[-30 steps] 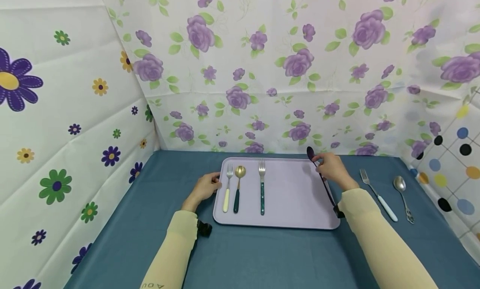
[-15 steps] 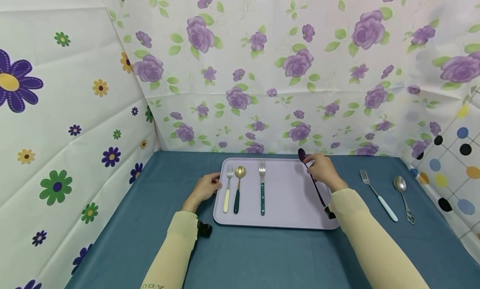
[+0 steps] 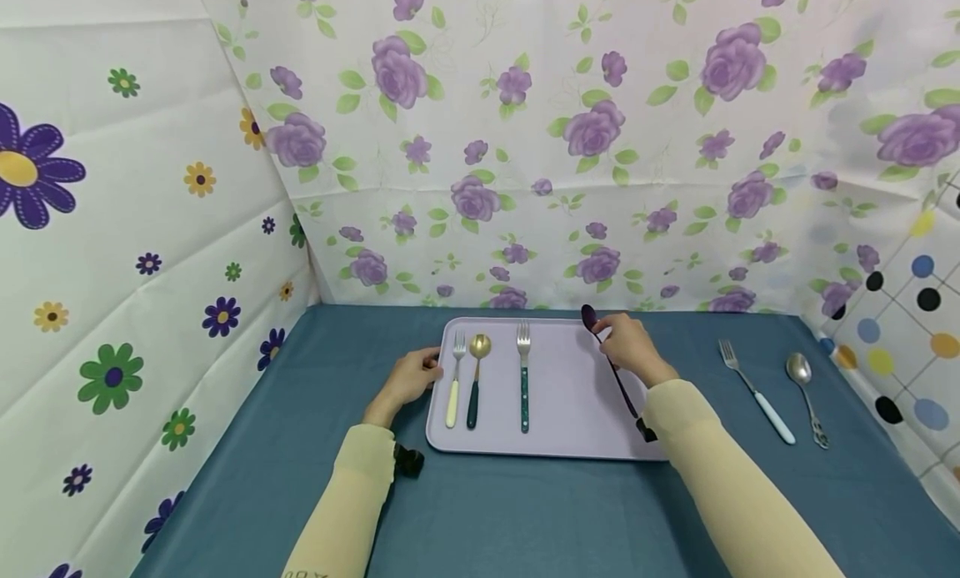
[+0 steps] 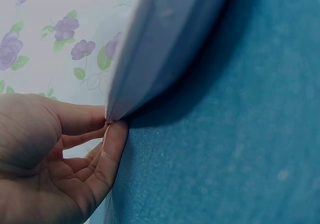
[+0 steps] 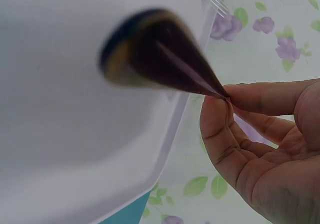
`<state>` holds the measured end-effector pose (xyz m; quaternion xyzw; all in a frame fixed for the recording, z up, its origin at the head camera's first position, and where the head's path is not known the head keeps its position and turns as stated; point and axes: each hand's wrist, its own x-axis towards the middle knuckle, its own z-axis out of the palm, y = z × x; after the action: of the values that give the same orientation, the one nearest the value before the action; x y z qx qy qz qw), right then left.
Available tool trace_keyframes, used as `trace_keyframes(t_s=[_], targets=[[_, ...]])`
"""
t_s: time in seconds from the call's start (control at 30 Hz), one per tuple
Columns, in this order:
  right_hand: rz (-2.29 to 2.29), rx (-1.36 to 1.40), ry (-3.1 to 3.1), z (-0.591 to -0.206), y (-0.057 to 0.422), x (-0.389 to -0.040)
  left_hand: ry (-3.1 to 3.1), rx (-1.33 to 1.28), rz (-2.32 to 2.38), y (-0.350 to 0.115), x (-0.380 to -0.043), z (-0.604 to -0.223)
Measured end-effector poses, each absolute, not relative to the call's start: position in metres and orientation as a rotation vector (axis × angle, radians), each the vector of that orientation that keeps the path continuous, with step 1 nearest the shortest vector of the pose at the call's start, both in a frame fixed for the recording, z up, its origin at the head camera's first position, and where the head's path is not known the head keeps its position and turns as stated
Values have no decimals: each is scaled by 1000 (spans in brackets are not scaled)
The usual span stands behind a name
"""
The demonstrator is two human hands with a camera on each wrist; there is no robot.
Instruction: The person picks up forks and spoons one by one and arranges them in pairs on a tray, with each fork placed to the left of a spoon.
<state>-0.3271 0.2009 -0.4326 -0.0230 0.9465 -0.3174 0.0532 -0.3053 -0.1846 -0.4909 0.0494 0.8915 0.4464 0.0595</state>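
Note:
My right hand (image 3: 628,345) pinches a dark purple spoon (image 3: 618,386) near its bowl, over the right part of a lilac tray (image 3: 558,444). The spoon slants, bowl toward the back wall, handle toward the front right. In the right wrist view its blurred handle (image 5: 167,58) looms large, narrowing to the thumb and fingertip. At the tray's left rim, my left hand (image 3: 411,376) pinches the edge between thumb and finger, as the left wrist view confirms. On the tray lie a cream-handled fork (image 3: 453,394), a gold spoon with dark green handle (image 3: 473,399) and a green-handled fork (image 3: 525,394).
Right of the tray, on the blue tablecloth (image 3: 525,520), rest a white-handled fork (image 3: 763,401) and a silver spoon (image 3: 806,393) with an ornate handle. Flowered sheeting (image 3: 480,144) rises directly behind the table, with more at both sides.
My right hand has moved left with the dark spoon, from above the tray's right edge to further in over the tray. My left hand stays at the left rim.

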Motion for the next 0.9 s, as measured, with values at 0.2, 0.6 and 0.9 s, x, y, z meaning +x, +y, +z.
trace_keyframes(t_s=[0.2, 0.6, 0.9], targets=[[-910, -93, 2914, -435, 191, -327, 2711, 158, 1348, -185, -304, -491], [-963, -105, 2888, -446, 176, -329, 2718, 164, 1355, -186, -306, -494], [-982, -93, 2879, -453, 165, -330, 2712, 169, 1362, -186, -306, -494]])
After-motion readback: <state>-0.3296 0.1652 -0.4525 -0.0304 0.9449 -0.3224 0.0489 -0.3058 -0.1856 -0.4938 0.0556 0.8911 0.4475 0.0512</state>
